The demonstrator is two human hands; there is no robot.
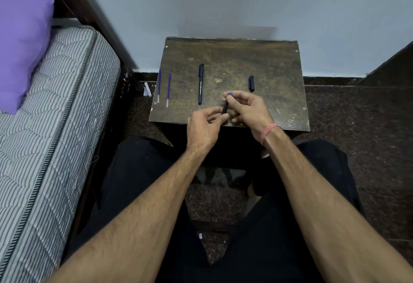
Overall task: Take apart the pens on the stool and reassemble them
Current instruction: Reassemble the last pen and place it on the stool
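Purple pillow (21, 43) and striped mattress (51, 113) sit off to the far left, clear of the work, while the dark wooden stool (279, 63) stands against the wall as the working surface. Along its left edge two thin blue refills (159, 86) (168, 89) lie parallel and pointing away from the person, seemingly parked there so they cannot roll into the parts in use. Just right of them a whole capped pen (200, 84) lies lengthwise too, apart from the hands, probably waiting its turn. Next, the left hand (204, 126) is closed on the lower end of a dark pen barrel (224, 108), its fingers (218, 113) pinching it to hold it steady just above the stool's near edge. The right hand (248, 109) is closed on the barrel's upper end, fingertips (228, 99) gripping near a blue tip (229, 93), a hold that suits twisting or pulling that end; whether the part is going off or on, I cannot tell. A loose dark cap (251, 83) lies just beyond the right hand, near enough to reach. A pink band (269, 131) circles the right wrist.
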